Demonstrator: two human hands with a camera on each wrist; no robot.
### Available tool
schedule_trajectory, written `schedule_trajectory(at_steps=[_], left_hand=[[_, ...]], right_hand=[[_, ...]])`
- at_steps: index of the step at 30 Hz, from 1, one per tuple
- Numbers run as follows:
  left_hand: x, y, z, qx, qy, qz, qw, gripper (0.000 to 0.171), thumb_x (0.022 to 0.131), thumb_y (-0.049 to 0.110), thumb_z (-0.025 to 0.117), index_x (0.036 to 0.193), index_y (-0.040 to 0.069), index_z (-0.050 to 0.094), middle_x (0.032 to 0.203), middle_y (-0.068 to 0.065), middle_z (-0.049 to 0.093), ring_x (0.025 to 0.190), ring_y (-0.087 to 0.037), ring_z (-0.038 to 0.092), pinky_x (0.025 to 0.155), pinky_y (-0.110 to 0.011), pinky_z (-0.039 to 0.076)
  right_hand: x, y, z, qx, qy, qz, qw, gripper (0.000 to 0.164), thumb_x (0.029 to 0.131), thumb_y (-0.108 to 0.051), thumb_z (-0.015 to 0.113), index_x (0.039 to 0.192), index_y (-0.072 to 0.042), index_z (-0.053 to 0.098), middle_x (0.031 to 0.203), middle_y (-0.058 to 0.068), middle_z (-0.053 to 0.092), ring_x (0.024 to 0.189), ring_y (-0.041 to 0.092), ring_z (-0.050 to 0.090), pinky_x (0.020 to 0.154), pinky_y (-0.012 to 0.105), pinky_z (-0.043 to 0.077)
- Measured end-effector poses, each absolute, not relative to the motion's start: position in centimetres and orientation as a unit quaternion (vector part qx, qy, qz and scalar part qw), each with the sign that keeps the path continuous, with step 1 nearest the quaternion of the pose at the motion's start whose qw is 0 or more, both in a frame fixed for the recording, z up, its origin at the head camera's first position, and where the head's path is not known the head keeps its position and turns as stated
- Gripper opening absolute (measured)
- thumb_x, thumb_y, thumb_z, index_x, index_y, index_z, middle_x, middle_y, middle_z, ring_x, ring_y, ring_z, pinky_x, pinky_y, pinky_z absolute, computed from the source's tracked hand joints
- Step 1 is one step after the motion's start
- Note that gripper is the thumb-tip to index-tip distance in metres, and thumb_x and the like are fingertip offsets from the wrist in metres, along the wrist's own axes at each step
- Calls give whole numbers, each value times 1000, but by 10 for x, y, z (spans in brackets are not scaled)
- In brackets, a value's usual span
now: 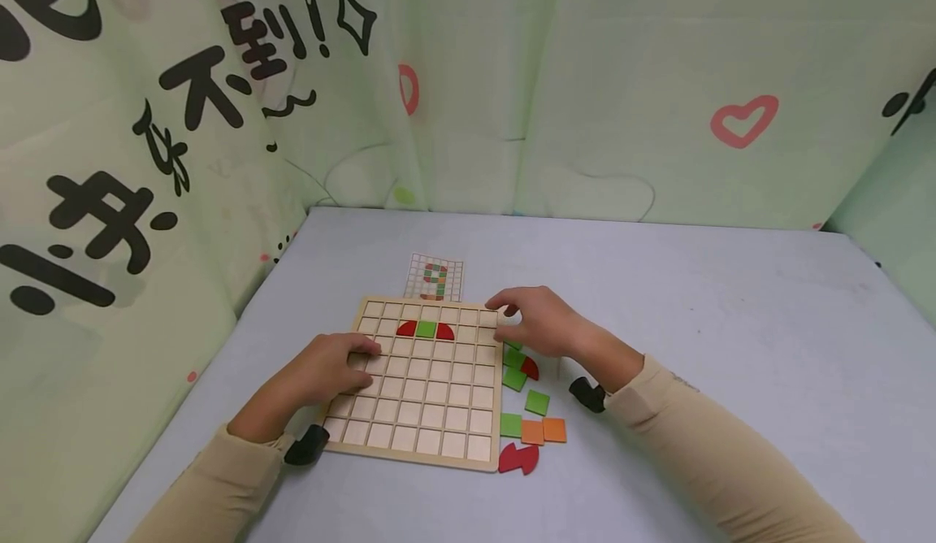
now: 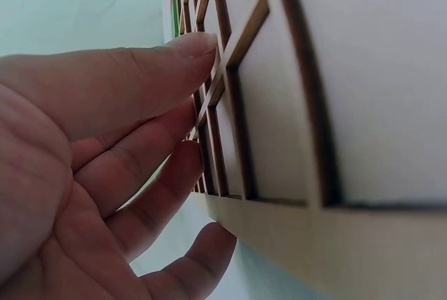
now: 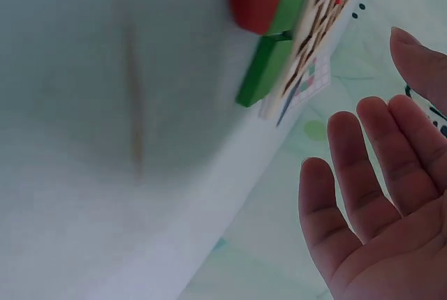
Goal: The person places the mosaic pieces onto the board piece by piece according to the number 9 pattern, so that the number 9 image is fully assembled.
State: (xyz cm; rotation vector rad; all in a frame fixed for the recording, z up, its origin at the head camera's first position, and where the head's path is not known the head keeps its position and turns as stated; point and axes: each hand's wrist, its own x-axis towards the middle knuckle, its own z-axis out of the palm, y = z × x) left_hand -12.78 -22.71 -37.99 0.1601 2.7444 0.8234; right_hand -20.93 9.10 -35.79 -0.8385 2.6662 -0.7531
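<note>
A square wooden grid board [image 1: 419, 394] lies on the table, with a red quarter-circle [image 1: 407, 329], a green square [image 1: 426, 329] and another red quarter-circle [image 1: 444, 332] side by side in an upper row. My left hand [image 1: 325, 368] rests at the board's left edge; in the left wrist view its thumb [image 2: 160, 70] and fingertips touch the grid and rim. Over the board's upper right edge hovers my right hand [image 1: 544, 321], thumb and fingers spread. Nothing sits between those fingers [image 3: 353, 167] in the right wrist view.
Loose green squares [image 1: 537, 402], orange squares [image 1: 554, 430] and red pieces [image 1: 519, 458] lie along the board's right side. Behind the board is a printed pattern card [image 1: 413, 276]. A patterned curtain [image 1: 621, 80] hangs beyond the white table [image 1: 717, 348].
</note>
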Motion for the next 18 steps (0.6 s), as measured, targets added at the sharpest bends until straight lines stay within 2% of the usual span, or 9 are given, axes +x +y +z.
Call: schedule_trajectory(at_steps=[18], left_hand=[[-129,-226,-380,54,948,282,136,34,86,10,77,120,11,70,128,-10,64,125,-32,52,100,-49,43]], right_hand=[[-210,107,-376,-268,920,-260,120,38,90,-15,73,126,-5,66,119,7,67,108,26,61,92,42,50]])
